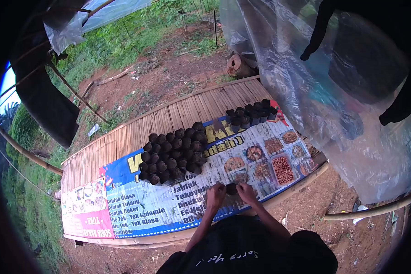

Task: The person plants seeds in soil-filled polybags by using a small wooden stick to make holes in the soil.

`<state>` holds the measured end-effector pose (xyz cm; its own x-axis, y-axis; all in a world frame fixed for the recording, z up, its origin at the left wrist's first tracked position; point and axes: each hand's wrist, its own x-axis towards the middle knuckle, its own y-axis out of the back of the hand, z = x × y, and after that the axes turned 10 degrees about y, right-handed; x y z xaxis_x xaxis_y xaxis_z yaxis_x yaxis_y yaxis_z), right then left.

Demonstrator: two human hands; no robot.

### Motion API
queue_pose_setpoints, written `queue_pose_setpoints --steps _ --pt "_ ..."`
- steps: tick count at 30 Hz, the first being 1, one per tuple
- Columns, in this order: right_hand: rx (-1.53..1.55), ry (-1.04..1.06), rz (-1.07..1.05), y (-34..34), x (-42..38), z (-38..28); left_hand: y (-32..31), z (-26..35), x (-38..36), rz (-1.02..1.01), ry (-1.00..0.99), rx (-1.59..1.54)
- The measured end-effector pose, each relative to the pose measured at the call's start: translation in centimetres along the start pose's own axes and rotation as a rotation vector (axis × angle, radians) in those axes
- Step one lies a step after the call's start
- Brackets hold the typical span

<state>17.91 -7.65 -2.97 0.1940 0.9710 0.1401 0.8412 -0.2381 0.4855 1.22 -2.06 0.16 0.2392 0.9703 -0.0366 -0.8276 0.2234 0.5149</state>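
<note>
Left hand (215, 196) and right hand (247, 194) hold a small black cup-shaped pot (231, 189), seemingly thin plastic, between them, which could buckle if squeezed unevenly.

The bare left hand (215, 195) and bare right hand (247, 194) are held close together, both curled inward, as the slim left forearm (201, 230) and right forearm (272, 222) are stretched forward, angled toward each other.

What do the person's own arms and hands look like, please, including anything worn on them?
The left hand and right hand show no gloves, and both forearms are uncovered. The black top bears white lettering.
</note>
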Motion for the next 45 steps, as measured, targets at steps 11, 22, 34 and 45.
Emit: queue_pose_setpoints --steps 11,22,34,45 --pt "0.038 -0.096 -0.038 -0.6 -1.1 1.5 -0.6 -1.3 -0.2 -0.008 0.021 0.022" --pt "0.095 -0.077 -0.122 0.2 -0.2 0.3 -0.4 -0.3 0.0 0.004 0.050 -0.034" --pt "0.178 -0.238 -0.244 -0.5 0.3 1.8 0.0 -0.8 -0.1 0.041 0.046 -0.013" --pt "0.129 -0.028 -0.189 -0.6 0.7 1.2 0.7 -0.4 -0.7 0.059 0.021 -0.050"
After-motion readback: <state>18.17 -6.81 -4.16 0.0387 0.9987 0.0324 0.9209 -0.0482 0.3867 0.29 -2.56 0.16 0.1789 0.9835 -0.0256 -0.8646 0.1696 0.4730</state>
